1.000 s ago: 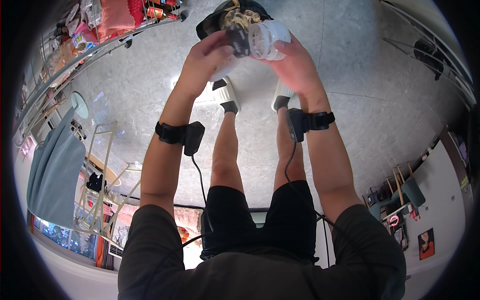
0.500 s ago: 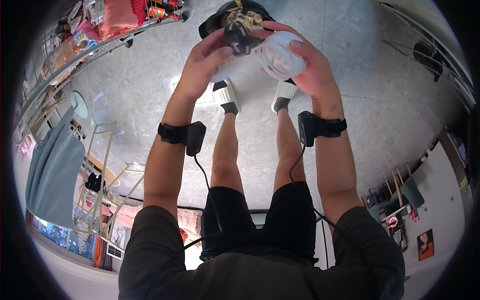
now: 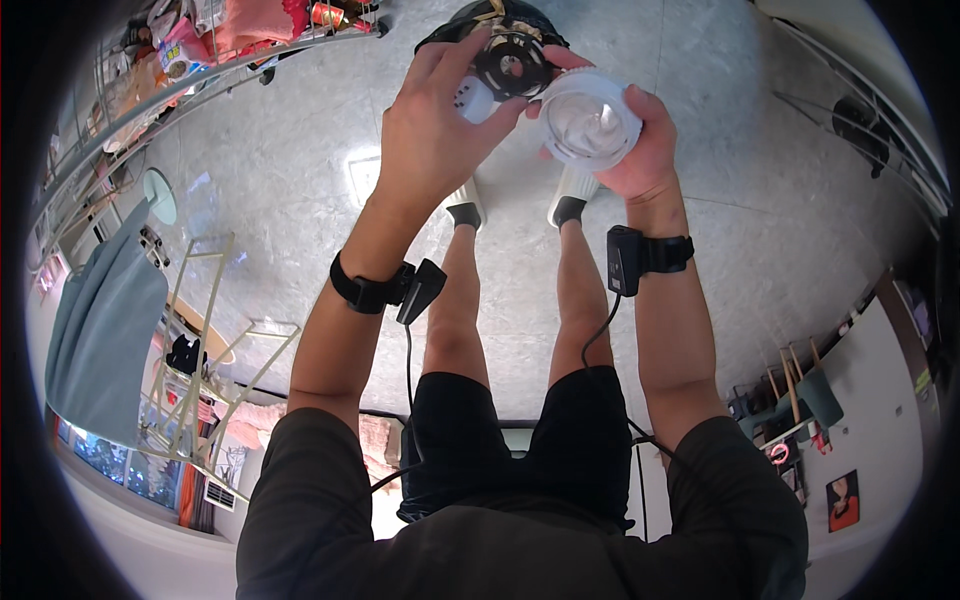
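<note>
My left hand [image 3: 435, 130] is closed around a round black plastic part [image 3: 513, 64] with an open, ring-like face. In the same hand, below the black part, shows a white piece [image 3: 473, 99] with small dark holes. My right hand [image 3: 648, 150] grips a round, translucent white plastic cup [image 3: 590, 120] with a ribbed rim. Its round face is turned toward me. The black part and the cup are close together, and I cannot tell if they touch. Just beyond both hands stands a black bin [image 3: 440, 32], its contents mostly hidden by them.
Grey tiled floor [image 3: 300, 190] lies under my feet in white slippers [image 3: 572, 185]. A wire rack [image 3: 190, 95] with packages curves along the upper left. At left stand a pale metal frame [image 3: 205, 300] and a blue-grey cloth [image 3: 110, 330]. Another metal rack [image 3: 870, 90] is at upper right.
The black part has turned from edge-on to face-on, and my left hand has rotated over it. The white cup has shifted slightly right and down, with its round face more visible.
</note>
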`<state>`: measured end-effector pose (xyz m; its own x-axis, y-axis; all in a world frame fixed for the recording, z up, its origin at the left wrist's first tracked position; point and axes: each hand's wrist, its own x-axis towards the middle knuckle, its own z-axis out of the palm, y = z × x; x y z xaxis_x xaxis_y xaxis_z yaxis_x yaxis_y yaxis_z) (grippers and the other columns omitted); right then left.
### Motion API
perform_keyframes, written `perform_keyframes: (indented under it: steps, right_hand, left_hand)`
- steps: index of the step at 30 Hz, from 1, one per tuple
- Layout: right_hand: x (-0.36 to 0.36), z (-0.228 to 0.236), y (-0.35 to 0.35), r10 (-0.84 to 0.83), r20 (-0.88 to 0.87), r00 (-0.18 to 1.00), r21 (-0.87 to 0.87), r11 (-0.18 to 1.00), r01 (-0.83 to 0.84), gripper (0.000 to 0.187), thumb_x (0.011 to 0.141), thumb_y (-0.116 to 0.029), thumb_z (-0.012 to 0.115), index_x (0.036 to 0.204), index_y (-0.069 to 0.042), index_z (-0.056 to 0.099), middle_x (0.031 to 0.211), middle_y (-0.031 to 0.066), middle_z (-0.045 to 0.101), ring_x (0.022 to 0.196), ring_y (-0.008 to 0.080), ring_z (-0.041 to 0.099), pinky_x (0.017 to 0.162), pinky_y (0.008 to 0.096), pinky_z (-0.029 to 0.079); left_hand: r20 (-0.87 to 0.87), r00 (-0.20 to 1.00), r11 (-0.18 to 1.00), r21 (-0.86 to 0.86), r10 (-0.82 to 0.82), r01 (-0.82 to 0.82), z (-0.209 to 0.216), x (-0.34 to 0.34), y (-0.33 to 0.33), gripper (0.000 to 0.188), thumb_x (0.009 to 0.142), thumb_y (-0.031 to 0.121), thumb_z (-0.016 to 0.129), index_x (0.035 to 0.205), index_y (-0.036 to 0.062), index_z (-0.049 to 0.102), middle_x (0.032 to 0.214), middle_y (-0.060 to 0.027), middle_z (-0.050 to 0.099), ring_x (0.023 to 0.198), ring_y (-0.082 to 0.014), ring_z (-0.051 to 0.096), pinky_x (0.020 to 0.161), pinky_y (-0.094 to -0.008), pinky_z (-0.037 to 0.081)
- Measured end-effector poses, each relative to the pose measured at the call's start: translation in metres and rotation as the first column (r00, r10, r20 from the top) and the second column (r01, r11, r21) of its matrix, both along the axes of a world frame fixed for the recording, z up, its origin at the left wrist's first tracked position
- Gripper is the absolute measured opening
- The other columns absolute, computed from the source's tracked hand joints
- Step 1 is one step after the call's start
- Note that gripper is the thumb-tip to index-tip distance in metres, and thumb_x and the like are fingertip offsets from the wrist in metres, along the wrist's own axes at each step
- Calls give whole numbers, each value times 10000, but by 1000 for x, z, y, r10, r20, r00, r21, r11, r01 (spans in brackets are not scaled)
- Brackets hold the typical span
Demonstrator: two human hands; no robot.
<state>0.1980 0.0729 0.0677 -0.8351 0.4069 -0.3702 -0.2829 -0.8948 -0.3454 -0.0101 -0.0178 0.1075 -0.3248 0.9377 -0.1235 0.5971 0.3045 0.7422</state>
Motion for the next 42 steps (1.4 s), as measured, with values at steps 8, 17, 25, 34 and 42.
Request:
perform_keyframes:
  steps: [8,17,25,34,42]
  right_hand:
    - [8,-31,-3,-151,-111,982,-287,951,114,913,952,-609,519,1585,28,355,1378,192,597,1219,351,596,862,469,566]
    - [3,-44,-13,-270,-179,946,-514,846,144,854,994,-602,470,1561,31,395,1371,192,606,1290,384,561,889,517,572]
    - [-14,-55,-13,-237,457,857,-60,953,296,616,1073,-463,483,1483,-4,486,1331,143,635,1268,301,601,1027,530,532]
    - [-28,-77,-13,-294,373,880,65,954,291,418,1083,-358,570,1355,-41,543,1192,70,677,1126,211,667,964,457,567]
    - [-29,-80,-16,-241,362,901,69,970,232,485,1115,-427,471,1457,-84,509,1328,58,660,1223,194,635,1065,428,474]
  left_hand:
    - [423,897,992,-65,128,-111,-30,-18,-8,558,850,241,853,1336,28,681,1114,-78,736,977,-177,711,876,-298,554]
    - [796,390,884,-447,462,-134,-57,-22,-11,374,954,312,750,1139,-13,752,996,-71,731,888,-131,660,775,-262,512]
    - [276,949,986,-117,149,-121,-92,-25,-3,236,886,212,822,1002,17,757,1011,-56,735,899,-174,683,752,-309,526]
    - [145,989,992,127,-41,23,-94,3,3,182,874,178,822,956,28,760,1224,-103,713,998,-248,707,835,-340,569]
    - [-45,933,925,124,-357,359,-74,-10,2,131,838,148,820,928,70,765,1440,-103,640,1034,-254,709,858,-367,587]
